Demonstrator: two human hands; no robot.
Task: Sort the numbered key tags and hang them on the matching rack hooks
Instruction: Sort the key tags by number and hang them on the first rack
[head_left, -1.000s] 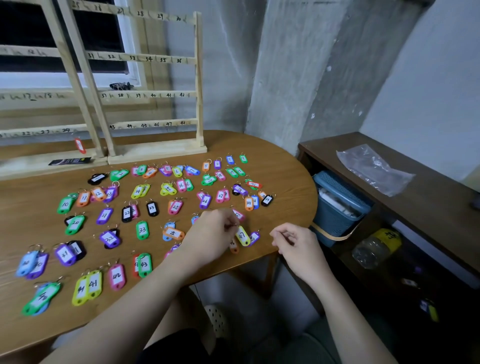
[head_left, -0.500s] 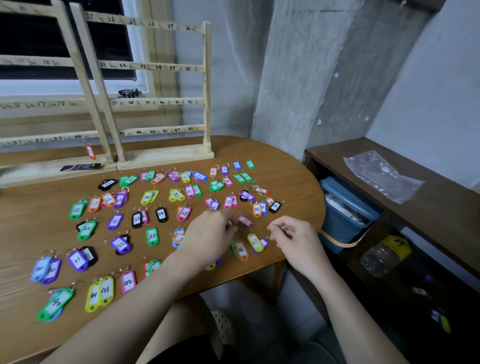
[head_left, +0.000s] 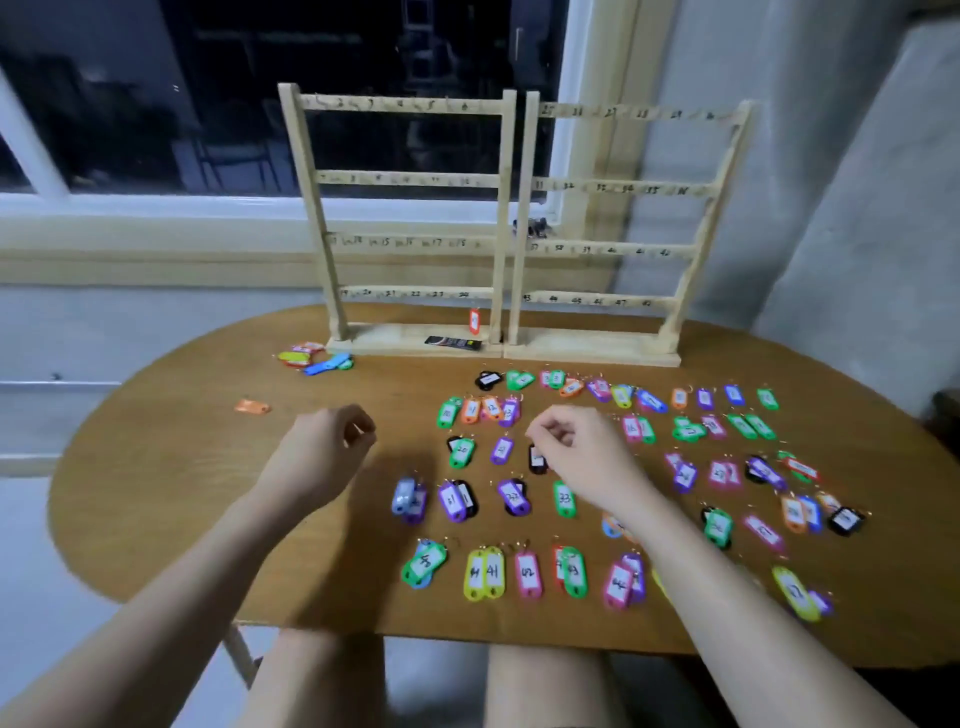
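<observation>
On table (head_left: 171, 467), far side: two wooden racks (head_left: 514, 228), nearly all hooks bare; one red tag (head_left: 474, 321) hung.
Key tags (head_left: 566, 499) lie centre/right in approx. number order, likely for quick matching. Left hand (head_left: 322, 452) fingers curled, contents unclear; right hand (head_left: 582, 457) pinching at a tag, cannot tell if gripped.

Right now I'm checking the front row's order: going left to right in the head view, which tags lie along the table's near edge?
Green tag → yellow pair marked 41 → pink tag marked 42 → green tag marked 43 → pink-and-purple pair → yellow tag.
</observation>
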